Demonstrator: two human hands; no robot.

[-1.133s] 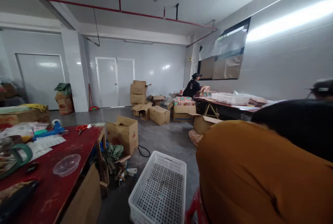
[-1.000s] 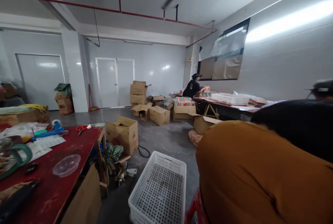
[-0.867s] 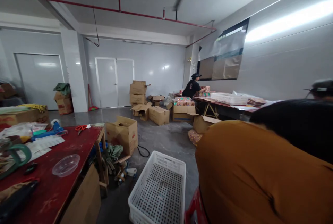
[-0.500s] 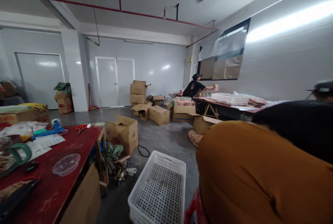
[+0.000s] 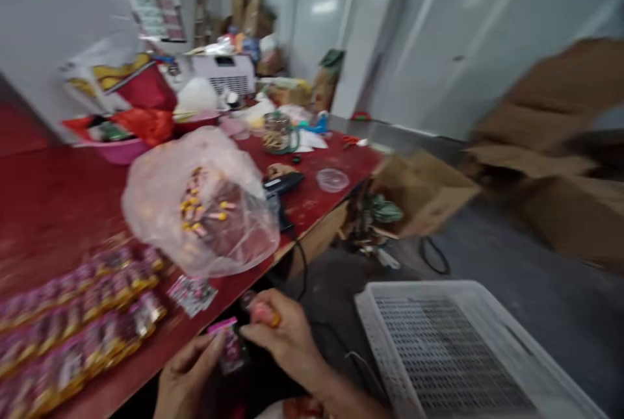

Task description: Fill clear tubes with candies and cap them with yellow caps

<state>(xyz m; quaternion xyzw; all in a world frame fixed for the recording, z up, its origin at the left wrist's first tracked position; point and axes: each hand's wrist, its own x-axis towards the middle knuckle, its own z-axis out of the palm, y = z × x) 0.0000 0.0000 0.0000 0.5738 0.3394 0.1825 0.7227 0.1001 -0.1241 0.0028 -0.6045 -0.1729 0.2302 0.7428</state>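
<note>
I'm at the long edge of a red table (image 5: 58, 191), with a white plastic crate (image 5: 414, 289) on the floor to my right and blurred cardboard boxes (image 5: 550, 120) beyond it. An open cardboard box (image 5: 419, 195) sits just past the table's right edge. Toward the far end of the table, a pink basin (image 5: 117, 149) holds red bags, and a glass jar (image 5: 277, 132) stands farther along. Nearer me, a clear plastic bag (image 5: 205, 204) lies on the table, filled with small pink-and-yellow items, and a clear plastic lid (image 5: 332, 180) and a black hand tool (image 5: 281, 182) rest near the right edge. Rows of pink-and-gold packets (image 5: 82, 334) cover the table's near-left corner, with one loose packet (image 5: 192, 295) just beside them. Both my forearms reach in low at the near edge, my hands close together and just off the table. My left hand (image 5: 188, 380) has its fingers curled around a small pink packet (image 5: 229, 347). My right hand (image 5: 285, 334) is narrowed to a pinch on a small orange-tipped item (image 5: 266, 316), too blurred to identify.
</note>
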